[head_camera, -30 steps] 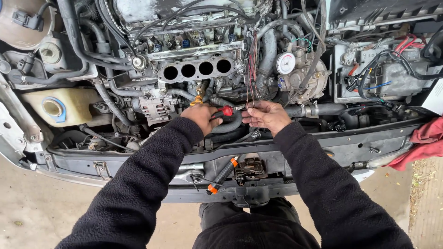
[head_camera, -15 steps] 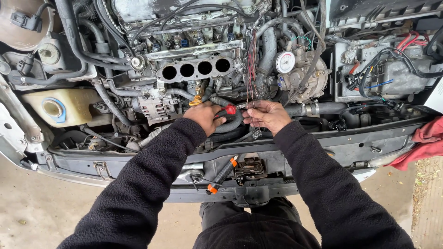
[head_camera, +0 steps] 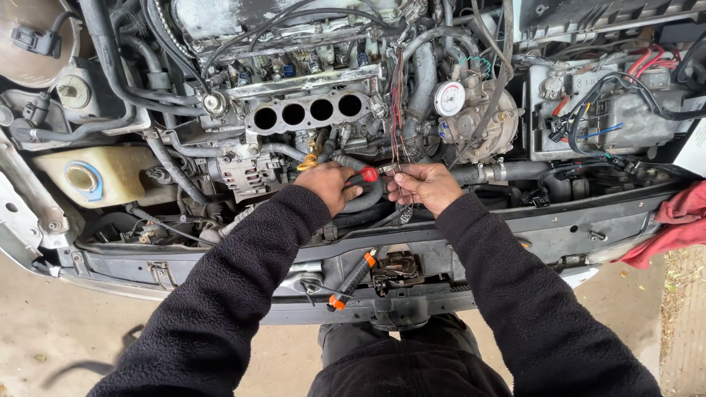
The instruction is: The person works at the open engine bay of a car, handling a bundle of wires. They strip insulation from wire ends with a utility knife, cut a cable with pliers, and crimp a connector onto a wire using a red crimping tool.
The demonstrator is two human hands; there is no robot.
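Left hand closed around a red-handled tool, red end poking out past the thumb side toward the other hand. Right hand just beside it, fingers pinched on a bundle of thin wires rising straight up from the fingertips into the engine. Tool tip apparently touching the wires at the pinch, though too small to tell for sure. Black rubber hose curving directly beneath both hands, close under the palms. Intake manifold with four round ports well above the left hand. Round white gauge above and slightly outward of the right hand. Pale coolant reservoir with blue cap far out past the left hand. Black-and-orange screwdriver lying on the front crossmember, below the wrists, between the two dark fleece sleeves. Red rag far beyond the right forearm, draped at the edge.
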